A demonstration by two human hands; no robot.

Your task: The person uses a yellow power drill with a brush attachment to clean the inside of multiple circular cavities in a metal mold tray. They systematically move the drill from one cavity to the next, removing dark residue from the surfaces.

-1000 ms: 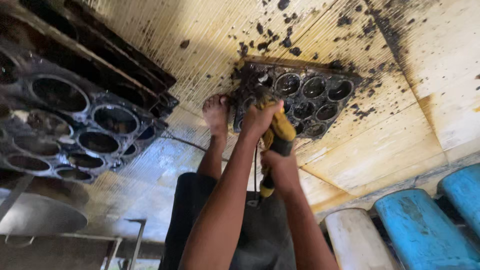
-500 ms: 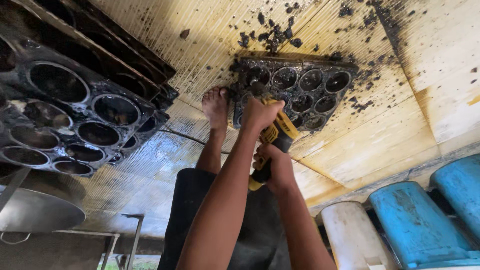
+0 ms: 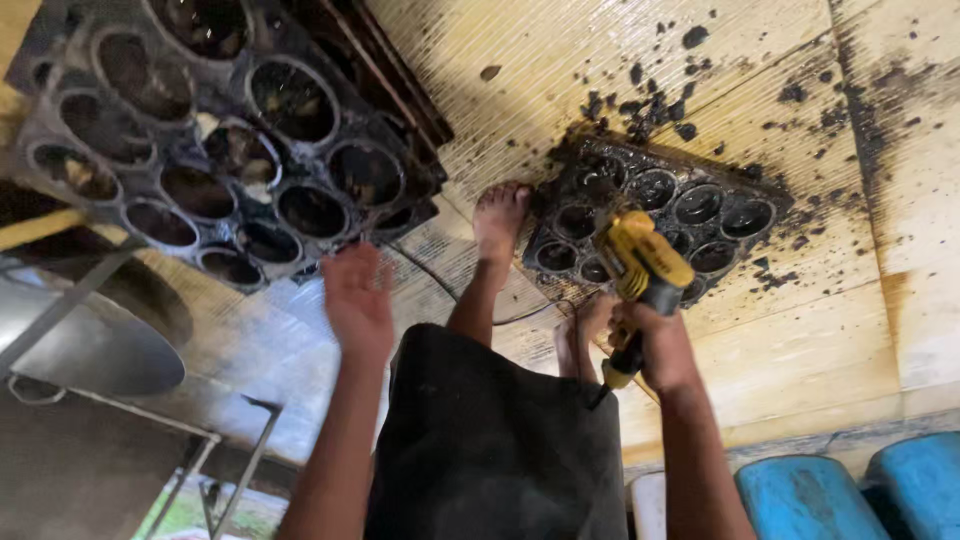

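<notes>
Now the left hand (image 3: pixel 357 300) is coming off the yellow power tool (image 3: pixel 640 275) and lifting, palm open and fingers spread, its grip released, just below the stack of blackened trays (image 3: pixel 230 150). Half a second ago both hands were clasping the tool over the lone tray; at present only the right hand (image 3: pixel 655 345) is keeping its grip clenched around the tool's handle. The tool's head is hanging over the near edge of the lone tray (image 3: pixel 665 215), which is lying flat on the pale wooden floor (image 3: pixel 820 330). By my reading, the scrubbing of that tray is pausing and the freed hand is heading toward the stack.

Count of items showing:
- Hands: two, one free, one holding.
- Bare feet: two; the left foot (image 3: pixel 500 215) is pressing against the lone tray's left edge, the other foot (image 3: pixel 575 340) is sitting by the tray's near corner, partly hidden.
- Power tools: one, yellow and black.
- Round-cupped trays: one lying alone, plus a stack at upper left; how many are in the stack I cannot tell.
- Blue drums (image 3: pixel 860 485): two, at lower right.
- Metal basin (image 3: pixel 90 345): one, at left on a thin frame.
- Black crumbs (image 3: pixel 650 100): many, scattering beyond the lone tray.
</notes>
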